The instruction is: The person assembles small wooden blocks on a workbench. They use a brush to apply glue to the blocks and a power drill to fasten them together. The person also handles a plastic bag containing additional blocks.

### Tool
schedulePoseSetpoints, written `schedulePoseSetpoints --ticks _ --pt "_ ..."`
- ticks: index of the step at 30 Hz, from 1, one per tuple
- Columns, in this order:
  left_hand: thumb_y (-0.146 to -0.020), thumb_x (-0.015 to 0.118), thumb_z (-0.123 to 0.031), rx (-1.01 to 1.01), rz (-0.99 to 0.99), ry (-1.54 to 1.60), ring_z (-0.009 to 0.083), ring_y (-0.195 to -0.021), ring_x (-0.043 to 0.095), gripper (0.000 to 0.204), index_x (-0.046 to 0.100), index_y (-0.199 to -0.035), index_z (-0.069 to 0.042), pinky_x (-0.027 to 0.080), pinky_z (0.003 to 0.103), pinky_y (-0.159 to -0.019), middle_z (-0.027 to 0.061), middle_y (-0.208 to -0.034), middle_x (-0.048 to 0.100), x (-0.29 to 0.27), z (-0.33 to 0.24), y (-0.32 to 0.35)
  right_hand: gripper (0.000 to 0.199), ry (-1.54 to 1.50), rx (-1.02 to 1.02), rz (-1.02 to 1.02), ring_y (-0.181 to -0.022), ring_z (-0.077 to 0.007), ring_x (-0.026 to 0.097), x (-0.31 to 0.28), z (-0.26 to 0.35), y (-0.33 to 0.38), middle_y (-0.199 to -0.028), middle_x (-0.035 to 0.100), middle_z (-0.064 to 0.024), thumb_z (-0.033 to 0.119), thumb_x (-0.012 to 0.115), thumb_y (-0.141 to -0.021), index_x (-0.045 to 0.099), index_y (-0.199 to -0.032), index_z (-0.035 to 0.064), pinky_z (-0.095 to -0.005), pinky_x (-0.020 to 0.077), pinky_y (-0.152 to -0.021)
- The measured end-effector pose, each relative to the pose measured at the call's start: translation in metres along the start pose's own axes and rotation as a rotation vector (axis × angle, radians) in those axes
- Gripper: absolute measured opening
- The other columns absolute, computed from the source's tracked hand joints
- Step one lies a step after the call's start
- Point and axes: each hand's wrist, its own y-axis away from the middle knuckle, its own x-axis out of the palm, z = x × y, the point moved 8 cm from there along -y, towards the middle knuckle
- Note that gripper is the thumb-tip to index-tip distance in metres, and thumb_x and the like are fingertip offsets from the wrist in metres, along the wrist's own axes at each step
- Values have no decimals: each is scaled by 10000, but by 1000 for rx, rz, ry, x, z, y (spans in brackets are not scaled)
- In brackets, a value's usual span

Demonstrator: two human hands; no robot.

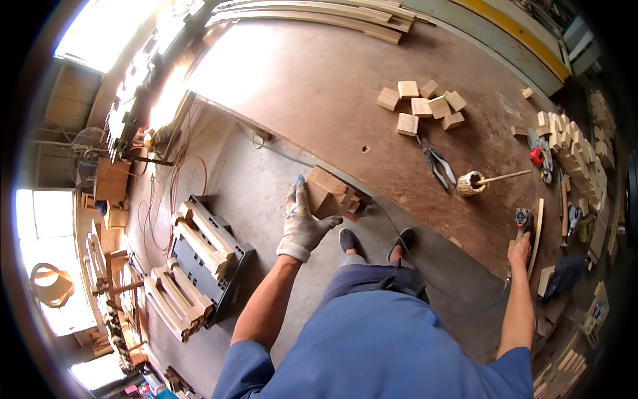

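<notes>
My left hand (300, 223), in a pale work glove, is held out over the floor with its fingers stretched and the thumb apart. Nothing is in it; just beyond its fingers is a small wooden piece like a stool or block stack (327, 189), and I cannot tell whether they touch. My bare right hand (519, 251) is wrapped round a hand-held tool with a dark round head (524, 217) at the bench's right side. A thin hose or cord appears below that hand. Beside the tool stands a slim curved wooden strip (536, 236).
On the brown bench (319, 100) lie several wooden blocks (421, 107), pliers (435, 163) and a pot (470, 183) with a stick. Stacked blocks (575, 149) line the right. Long boards (319, 16) lie at the far edge. A dark pallet (242, 266) carries wooden frames at left.
</notes>
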Motion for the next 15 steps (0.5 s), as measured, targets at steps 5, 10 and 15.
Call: schedulePoseSetpoints --ticks 5,10,15 --pt "-662 942 -271 -28 5 75 441 -1353 472 1122 324 -1572 -47 414 495 -1137 260 -1489 466 -3 16 1 626 143 -336 -295 -1108 -458 597 -16 66 21 -1170 629 -275 78 731 -853 503 -1427 -20 -522 455 -1010" --pt "-670 918 -198 -10 -44 117 414 -1318 522 1016 397 -1528 -42 447 472 -1116 232 -1461 512 2 26 3 619 -554 -515 153 -920 -285 702 -35 242 134 -1163 663 -174 166 834 -782 600 -1338 28 -397 580 -795" --pt "-668 913 -176 -29 -72 188 399 -1333 519 939 458 -1480 -49 447 458 -1123 213 -1461 522 1 24 5 1273 -611 -946 341 -1199 -371 642 -5 403 244 -1441 516 -233 411 976 -600 272 -1593 40 -453 558 -986"
